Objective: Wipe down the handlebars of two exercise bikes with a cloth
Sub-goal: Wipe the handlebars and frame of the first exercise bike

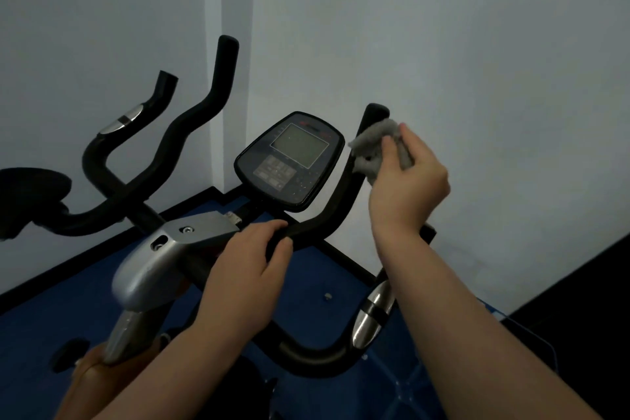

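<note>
A black exercise-bike handlebar [335, 204] curves up on both sides of a dark console [289, 160]. My right hand [407, 181] is shut on a grey cloth [373, 143], wrapped around the upper right handlebar arm just below its tip [376, 111]. My left hand [252, 269] grips the horizontal bar below the console, fingers curled over it. The left handlebar arm [191, 119] rises free toward the wall. A chrome pulse sensor [373, 314] sits on the lower right grip.
A second black curved grip with a chrome sensor [124, 119] shows at the left, beside a black seat-like pad [30, 194]. The silver stem housing [153, 262] sits below the bars. White walls meet in a corner close behind; blue floor mat [306, 286] lies underneath.
</note>
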